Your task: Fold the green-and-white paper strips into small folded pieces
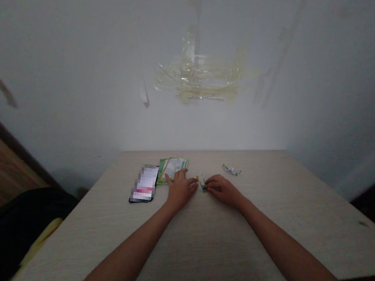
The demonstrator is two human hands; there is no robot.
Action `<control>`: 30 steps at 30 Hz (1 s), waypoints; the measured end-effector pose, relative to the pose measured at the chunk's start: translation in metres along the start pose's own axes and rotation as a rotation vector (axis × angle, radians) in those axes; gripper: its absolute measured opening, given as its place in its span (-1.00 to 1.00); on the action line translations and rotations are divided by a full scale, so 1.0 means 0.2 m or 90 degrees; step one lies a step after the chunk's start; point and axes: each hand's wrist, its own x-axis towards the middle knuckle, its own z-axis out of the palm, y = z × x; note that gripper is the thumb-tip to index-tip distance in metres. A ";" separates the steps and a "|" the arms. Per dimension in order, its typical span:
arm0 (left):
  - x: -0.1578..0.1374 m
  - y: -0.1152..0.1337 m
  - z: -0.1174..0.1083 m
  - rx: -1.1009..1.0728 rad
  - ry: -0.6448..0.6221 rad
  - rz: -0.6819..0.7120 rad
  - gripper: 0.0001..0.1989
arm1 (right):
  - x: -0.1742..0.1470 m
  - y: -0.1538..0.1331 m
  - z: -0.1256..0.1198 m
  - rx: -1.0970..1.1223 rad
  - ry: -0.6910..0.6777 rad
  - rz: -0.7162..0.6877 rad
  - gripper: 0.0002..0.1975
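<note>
Between my two hands, just above the table, is a small green-and-white wrapper (201,182) with a touch of orange. My left hand (180,190) has its thumb and index finger at the wrapper's left end. The other fingers of that hand spread over the edge of a flat green packet (172,166) with a white printed panel. My right hand (224,190) is closed, its fingertips pinching the wrapper's right end. Whatever the wrapper may contain is too small to make out. Further back to the right lies a thin, twisted wrapper strip (231,170), apart from both hands.
A phone (144,184) with a lit screen lies left of the green packet. The pale wooden table (214,253) meets a wall (112,81) with yellowed tape (202,78) on it. Dark cloth (9,223) and something yellow (40,241) are beyond the table's left edge.
</note>
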 end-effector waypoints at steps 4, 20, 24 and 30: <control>0.00 0.00 0.00 0.007 -0.011 -0.005 -0.73 | 0.00 -0.01 -0.01 0.026 -0.005 0.004 -0.79; 0.00 0.01 -0.02 -0.013 -0.014 0.023 -0.74 | 0.00 0.00 0.02 -0.091 -0.007 0.001 -0.73; -0.01 0.01 -0.02 -0.005 -0.030 0.027 -0.66 | 0.00 -0.02 0.02 -0.105 -0.007 0.004 -0.73; 0.00 0.01 -0.01 0.001 -0.057 0.022 -0.68 | 0.00 -0.03 0.02 -0.125 0.004 -0.025 -0.71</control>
